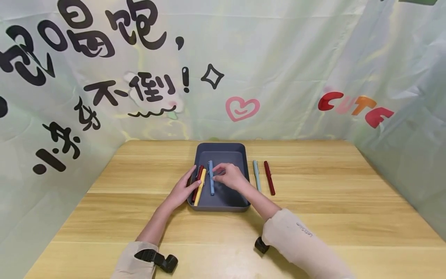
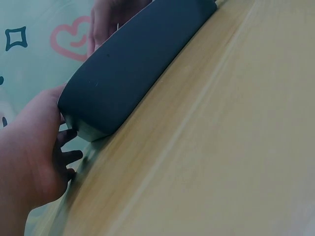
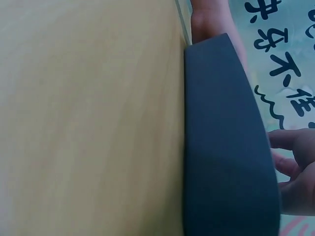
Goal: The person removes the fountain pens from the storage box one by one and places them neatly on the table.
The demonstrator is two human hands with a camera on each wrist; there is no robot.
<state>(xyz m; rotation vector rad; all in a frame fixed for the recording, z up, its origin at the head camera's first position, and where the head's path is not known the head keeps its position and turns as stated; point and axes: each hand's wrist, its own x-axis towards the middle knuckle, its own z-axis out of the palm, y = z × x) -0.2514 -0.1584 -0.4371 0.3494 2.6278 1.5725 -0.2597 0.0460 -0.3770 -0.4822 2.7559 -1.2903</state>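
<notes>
A dark blue-grey tray (image 1: pixel 223 208) lies on the table, its near outer wall filling much of both wrist views. My left hand (image 1: pixel 182 190) holds its left wall, fingers along the outside and thumb over the rim by a yellow pen (image 1: pixel 200 190). Beside that lies a dark red pen (image 1: pixel 195 193), partly covered by the hand. A blue pen (image 1: pixel 211 182) rests lengthwise in the tray. My right hand (image 1: pixel 230 176) reaches over it, thumb and forefinger apart, tips close at the pen's right side. In the right wrist view, the tray wall hides the pen below the right hand (image 3: pixel 298 169).
To the right of the tray, a pale teal pen (image 1: pixel 256 174) and another dark red pen (image 1: pixel 269 178) lie side by side on the wooden table (image 1: pixel 331 209). A printed fabric backdrop (image 1: pixel 285 69) surrounds the table at the back and sides.
</notes>
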